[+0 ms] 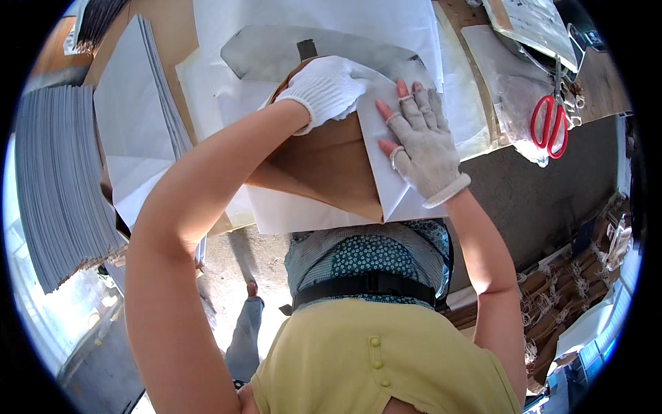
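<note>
A large paper bag, white outside with a brown inner face [324, 165], lies partly folded in front of me. My left hand [323, 90], in a white knitted glove, is closed over its upper part, with brown paper bulging beside the knuckles. The fingertips are hidden against the paper. My right hand [424, 141] wears a worn glove with bare fingertips. It rests flat with fingers spread on the bag's white right-hand fold [379, 131]. Just beyond both hands lies a greyish, angled-end sheet [262, 52] with a dark patch on it.
At the left stand a thick stack of grey-white paper pieces [62, 179] and a smaller stack [134, 103]. Red-handled scissors [549, 127] hang at the table's right edge, beside clear plastic [517, 103]. Brown bundles tied with string [562, 297] lie at the lower right. Another person's leg [245, 334] shows below.
</note>
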A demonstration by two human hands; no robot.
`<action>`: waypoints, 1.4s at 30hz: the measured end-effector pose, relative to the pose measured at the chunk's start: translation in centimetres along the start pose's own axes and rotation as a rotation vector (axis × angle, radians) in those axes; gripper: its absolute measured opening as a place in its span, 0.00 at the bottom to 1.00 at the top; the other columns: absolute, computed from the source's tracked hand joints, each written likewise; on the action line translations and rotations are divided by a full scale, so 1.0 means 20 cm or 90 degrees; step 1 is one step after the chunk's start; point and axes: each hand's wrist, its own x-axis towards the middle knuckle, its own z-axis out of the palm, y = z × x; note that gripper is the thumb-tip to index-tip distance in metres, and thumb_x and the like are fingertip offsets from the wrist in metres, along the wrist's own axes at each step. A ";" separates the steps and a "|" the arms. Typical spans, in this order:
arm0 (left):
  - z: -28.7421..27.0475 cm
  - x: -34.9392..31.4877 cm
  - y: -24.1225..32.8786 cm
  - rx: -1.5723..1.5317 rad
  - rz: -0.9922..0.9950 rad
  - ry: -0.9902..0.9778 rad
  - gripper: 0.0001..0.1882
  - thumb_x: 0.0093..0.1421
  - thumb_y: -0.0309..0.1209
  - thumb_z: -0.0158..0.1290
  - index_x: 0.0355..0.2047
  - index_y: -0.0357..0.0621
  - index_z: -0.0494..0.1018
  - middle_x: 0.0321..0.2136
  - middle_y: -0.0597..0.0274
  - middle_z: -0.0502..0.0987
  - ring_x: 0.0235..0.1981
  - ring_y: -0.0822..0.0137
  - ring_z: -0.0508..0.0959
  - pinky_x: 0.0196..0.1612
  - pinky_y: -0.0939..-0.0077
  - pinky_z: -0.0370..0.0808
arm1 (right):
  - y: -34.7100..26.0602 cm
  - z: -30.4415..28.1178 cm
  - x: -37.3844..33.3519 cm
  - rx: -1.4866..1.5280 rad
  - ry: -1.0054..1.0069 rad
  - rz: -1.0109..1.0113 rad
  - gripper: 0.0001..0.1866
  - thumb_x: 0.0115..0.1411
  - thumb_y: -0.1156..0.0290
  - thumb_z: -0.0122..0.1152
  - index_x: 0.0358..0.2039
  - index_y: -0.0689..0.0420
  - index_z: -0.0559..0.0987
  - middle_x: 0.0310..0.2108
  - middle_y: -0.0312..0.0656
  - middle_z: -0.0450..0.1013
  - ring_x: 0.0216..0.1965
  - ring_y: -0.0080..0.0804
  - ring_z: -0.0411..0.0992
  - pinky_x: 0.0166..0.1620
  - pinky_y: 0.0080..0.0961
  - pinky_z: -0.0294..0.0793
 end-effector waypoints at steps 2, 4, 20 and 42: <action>0.03 0.01 -0.03 0.113 0.062 0.032 0.20 0.68 0.40 0.52 0.50 0.40 0.83 0.16 0.57 0.78 0.17 0.67 0.78 0.25 0.69 0.76 | 0.01 0.01 0.04 -0.009 0.002 -0.023 0.33 0.65 0.51 0.61 0.69 0.47 0.73 0.76 0.49 0.58 0.77 0.55 0.53 0.79 0.51 0.44; 0.05 0.03 -0.03 0.149 0.042 0.031 0.21 0.68 0.41 0.51 0.50 0.41 0.83 0.17 0.55 0.80 0.18 0.65 0.81 0.28 0.67 0.78 | 0.00 0.01 0.03 -0.019 -0.002 -0.048 0.32 0.64 0.53 0.62 0.68 0.46 0.74 0.75 0.45 0.59 0.77 0.54 0.53 0.79 0.50 0.45; -0.36 -0.71 0.21 -0.258 0.141 0.350 0.23 0.76 0.41 0.45 0.61 0.41 0.77 0.60 0.53 0.78 0.61 0.59 0.77 0.64 0.62 0.73 | -0.03 0.04 0.03 -0.022 0.018 -0.025 0.44 0.58 0.47 0.67 0.69 0.63 0.70 0.75 0.57 0.57 0.77 0.55 0.53 0.78 0.50 0.47; 0.12 -0.82 -0.66 -0.909 0.032 0.289 0.58 0.65 0.76 0.39 0.72 0.30 0.57 0.70 0.37 0.61 0.72 0.45 0.64 0.76 0.55 0.60 | -0.62 0.39 0.45 0.365 -0.187 -0.119 0.19 0.63 0.63 0.57 0.53 0.55 0.78 0.57 0.50 0.71 0.57 0.50 0.69 0.62 0.42 0.72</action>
